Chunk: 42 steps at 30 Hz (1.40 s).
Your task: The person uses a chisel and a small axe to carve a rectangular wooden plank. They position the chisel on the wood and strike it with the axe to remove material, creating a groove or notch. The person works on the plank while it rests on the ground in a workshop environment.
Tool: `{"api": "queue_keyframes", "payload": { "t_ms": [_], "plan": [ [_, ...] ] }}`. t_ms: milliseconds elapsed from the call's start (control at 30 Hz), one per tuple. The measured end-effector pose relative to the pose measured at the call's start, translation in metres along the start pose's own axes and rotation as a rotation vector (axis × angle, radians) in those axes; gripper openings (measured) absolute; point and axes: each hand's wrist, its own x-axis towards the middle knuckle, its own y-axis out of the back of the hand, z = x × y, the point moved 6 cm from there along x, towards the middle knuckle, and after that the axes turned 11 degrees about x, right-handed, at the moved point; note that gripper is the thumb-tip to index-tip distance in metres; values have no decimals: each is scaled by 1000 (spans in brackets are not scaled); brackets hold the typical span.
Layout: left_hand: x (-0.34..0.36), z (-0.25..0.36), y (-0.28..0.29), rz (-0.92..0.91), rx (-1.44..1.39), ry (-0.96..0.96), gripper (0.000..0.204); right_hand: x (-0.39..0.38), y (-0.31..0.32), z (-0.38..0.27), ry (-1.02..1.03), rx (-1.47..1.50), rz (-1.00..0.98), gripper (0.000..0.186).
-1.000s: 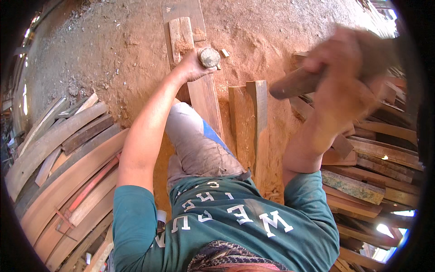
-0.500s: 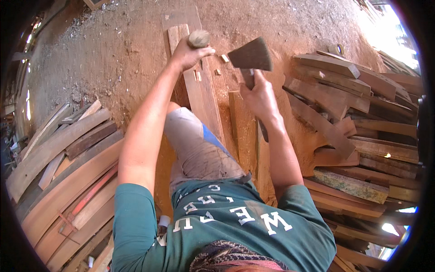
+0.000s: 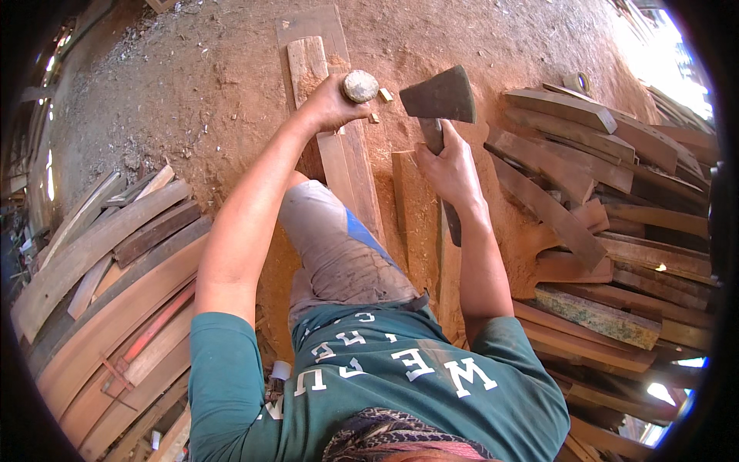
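My left hand [image 3: 331, 105] is closed around the upright, thick round wooden handle of a chisel [image 3: 360, 86], whose pale, worn end faces up. The blade is hidden beneath my hand. Under it a long brown plank [image 3: 354, 165] runs away from me, beside my bent knee. To the right, my right hand [image 3: 453, 171] grips a hatchet [image 3: 440, 96] by its dark handle. Its broad grey head stands beyond my fingers, apart from the chisel. Between the two tools lie small wood chips [image 3: 386, 95].
Curved boards [image 3: 100, 258] are piled at the left, with a red bar clamp [image 3: 158, 331] on them. Another heap of boards [image 3: 566, 169] fills the right. A thick timber [image 3: 412, 204] lies beside the plank. Sawdust covers the ground [image 3: 231, 85]; a tape roll [image 3: 576, 82] sits far right.
My left hand and the chisel have shifted right and a little nearer, now covering the small notch in the plank. The hatchet has moved slightly right.
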Motion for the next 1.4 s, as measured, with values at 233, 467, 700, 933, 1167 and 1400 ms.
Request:
{"api": "queue_keyframes", "payload": {
  "t_ms": [233,467,700,933,1167,1400],
  "plan": [
    [-16,-1,-3,22,73,-13,33,0,8,-40,139,12,53,41],
    [-29,9,-21,-8,72,-161,23,7,-53,-9,210,-310,-101,29],
    [-12,-51,-12,61,-111,-14,21,-8,15,-86,362,-106,76,23],
    [-14,-46,-15,-41,-14,-14,32,-13,-6,-87,516,-112,294,27],
    [-11,-71,-33,26,-199,-30,33,-3,-41,-25,295,-249,-83,27],
    [-18,-74,-22,40,-128,-18,31,-45,47,-149,736,330,441,15]
  ]
}}
